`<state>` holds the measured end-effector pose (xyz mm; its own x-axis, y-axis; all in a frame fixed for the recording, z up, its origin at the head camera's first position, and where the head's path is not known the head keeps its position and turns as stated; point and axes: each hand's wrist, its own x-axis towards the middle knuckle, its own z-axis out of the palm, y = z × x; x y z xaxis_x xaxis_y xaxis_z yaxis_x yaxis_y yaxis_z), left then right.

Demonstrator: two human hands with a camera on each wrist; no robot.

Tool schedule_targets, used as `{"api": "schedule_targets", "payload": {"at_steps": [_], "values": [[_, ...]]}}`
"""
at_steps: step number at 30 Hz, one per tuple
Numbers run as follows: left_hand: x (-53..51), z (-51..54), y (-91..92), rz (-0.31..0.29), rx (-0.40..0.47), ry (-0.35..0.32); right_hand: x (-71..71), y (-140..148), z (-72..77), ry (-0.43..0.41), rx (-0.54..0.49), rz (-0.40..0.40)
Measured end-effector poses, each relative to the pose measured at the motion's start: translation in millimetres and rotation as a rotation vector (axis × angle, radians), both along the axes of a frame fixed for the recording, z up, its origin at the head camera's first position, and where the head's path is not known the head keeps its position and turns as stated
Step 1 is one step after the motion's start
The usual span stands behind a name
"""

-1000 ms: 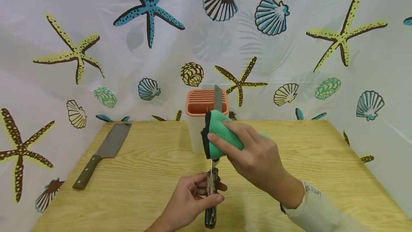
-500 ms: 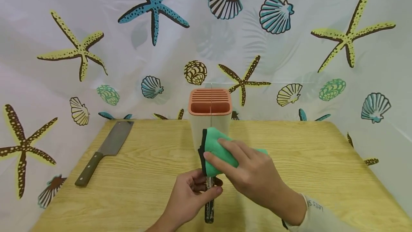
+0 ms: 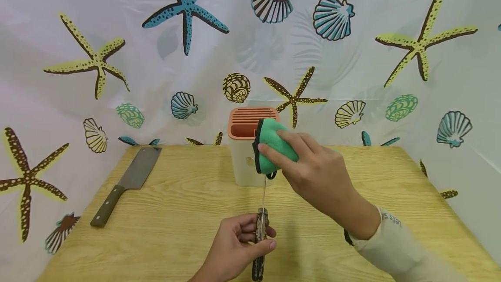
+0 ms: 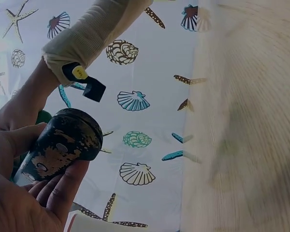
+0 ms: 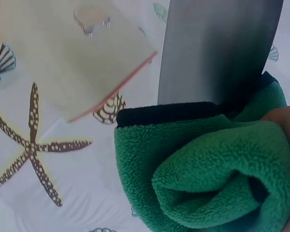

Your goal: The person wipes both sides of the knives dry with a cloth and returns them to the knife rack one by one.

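In the head view my left hand grips the worn dark handle of a knife, its thin blade pointing up and away. The left wrist view shows that handle close up, with flaked patches. My right hand holds a folded green cloth with black edging round the upper blade. Below the cloth, a narrow stretch of blade shows almost edge-on. In the right wrist view, the broad grey blade emerges from the cloth's black edge. The cloth hides where the fingers press.
A white knife block with a slotted orange top stands behind the knife on the wooden table. A cleaver lies at the table's left side. A curtain with sea-creature prints hangs behind and at both sides.
The cloth slid down the blade to near the handle half a second ago, and has since moved up away from the handle. My left hand keeps its grip, and the knife has turned slightly.
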<state>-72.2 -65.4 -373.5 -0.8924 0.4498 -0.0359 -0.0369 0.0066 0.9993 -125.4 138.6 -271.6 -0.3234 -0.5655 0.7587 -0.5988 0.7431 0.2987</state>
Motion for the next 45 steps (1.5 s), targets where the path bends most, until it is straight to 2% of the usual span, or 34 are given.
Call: {"api": "schedule_targets", "payload": {"at_steps": [6, 9, 13, 18, 21, 24, 26, 29, 32, 34, 36, 40, 45], "values": [[3.4, 0.3, 2.4, 0.018, 0.011, -0.110, -20.0, 6.9, 24.8, 0.015, 0.011, -0.045], [5.7, 1.6, 2.3, 0.014, 0.010, -0.119, -28.4, 10.6, 35.4, -0.013, -0.017, -0.064], [5.5, 4.8, 1.9, 0.011, 0.007, -0.083, -31.3, 11.3, 40.3, -0.023, -0.045, -0.078], [2.7, 9.4, 1.0, 0.042, 0.000, 0.013, -15.7, 1.2, 24.5, 0.007, 0.014, -0.003], [0.6, 10.6, 0.0, 0.060, -0.012, 0.055, -5.9, -2.0, 16.6, -0.011, 0.050, 0.052], [-0.4, 10.2, -0.7, 0.057, -0.025, 0.070, -7.4, 0.7, 19.9, -0.038, 0.028, 0.063], [0.1, 9.2, -0.8, 0.044, -0.027, 0.050, -13.9, 5.1, 27.3, -0.066, -0.022, 0.052], [1.5, 7.0, -0.4, 0.017, -0.027, 0.000, -26.0, 13.2, 40.2, -0.188, -0.127, 0.064], [2.6, 4.8, -0.4, -0.001, -0.027, -0.034, -35.1, 22.3, 52.0, -0.407, -0.252, 0.138], [3.0, 4.1, -0.7, -0.011, -0.030, -0.032, -39.8, 28.3, 58.9, -0.568, -0.334, 0.205], [3.7, 4.4, -0.9, -0.020, -0.038, -0.023, -43.9, 34.0, 64.4, -0.691, -0.381, 0.256], [6.2, 6.3, -1.2, -0.044, -0.046, -0.004, -51.4, 43.3, 68.8, -0.868, -0.444, 0.309], [8.3, 8.0, -1.4, -0.068, -0.053, 0.025, -57.6, 53.4, 64.9, -1.049, -0.544, 0.355]]}}
